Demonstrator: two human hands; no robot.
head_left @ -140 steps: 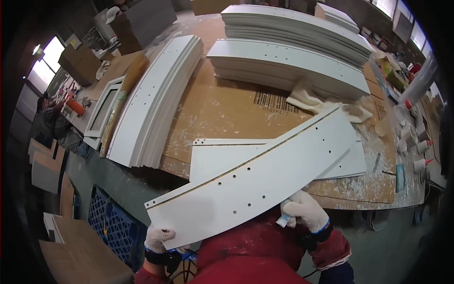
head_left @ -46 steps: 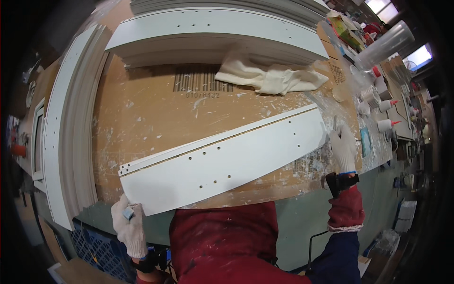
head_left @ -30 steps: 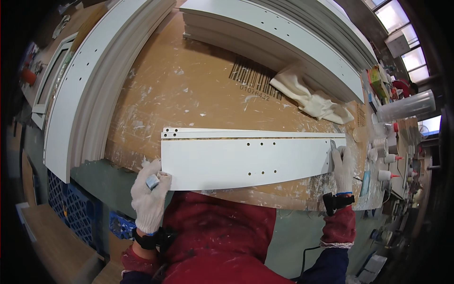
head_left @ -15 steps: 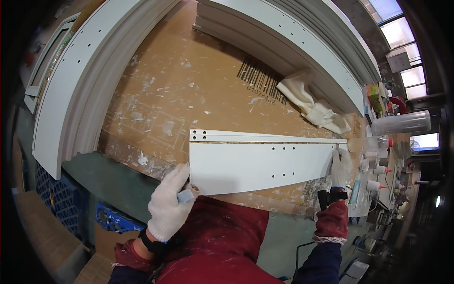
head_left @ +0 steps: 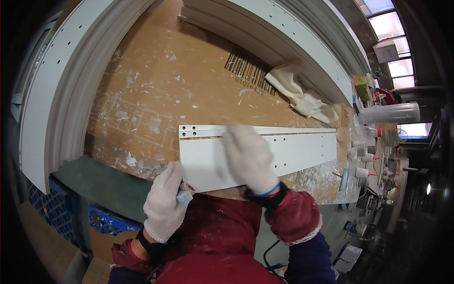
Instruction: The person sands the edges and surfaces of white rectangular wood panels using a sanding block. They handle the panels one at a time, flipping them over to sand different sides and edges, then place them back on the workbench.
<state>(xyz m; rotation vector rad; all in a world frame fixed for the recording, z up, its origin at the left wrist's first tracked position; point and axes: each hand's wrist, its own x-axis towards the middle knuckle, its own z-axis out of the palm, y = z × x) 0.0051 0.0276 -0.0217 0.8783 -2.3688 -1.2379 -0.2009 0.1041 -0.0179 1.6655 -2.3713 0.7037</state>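
Observation:
In front of me lies a long white board with small dark holes and a narrow raised strip along its far edge. My left hand, in a white knit glove, is at the board's left end. Its fingers are closed round a small pale-blue block, whose exact kind I cannot make out. Over the board's left half is my right hand, also gloved. Motion smears its fingers, so I cannot tell whether they touch the board or hold anything.
Cardboard with paint flecks covers the table. Stacked white panels stand at the left, and more moulded panels at the back. A crumpled cream cloth lies far right, near a clear cylinder and glue bottles.
My right hand has left the board's right end and swept left over its surface. The left hand keeps its place at the left end. The whole view has shifted slightly.

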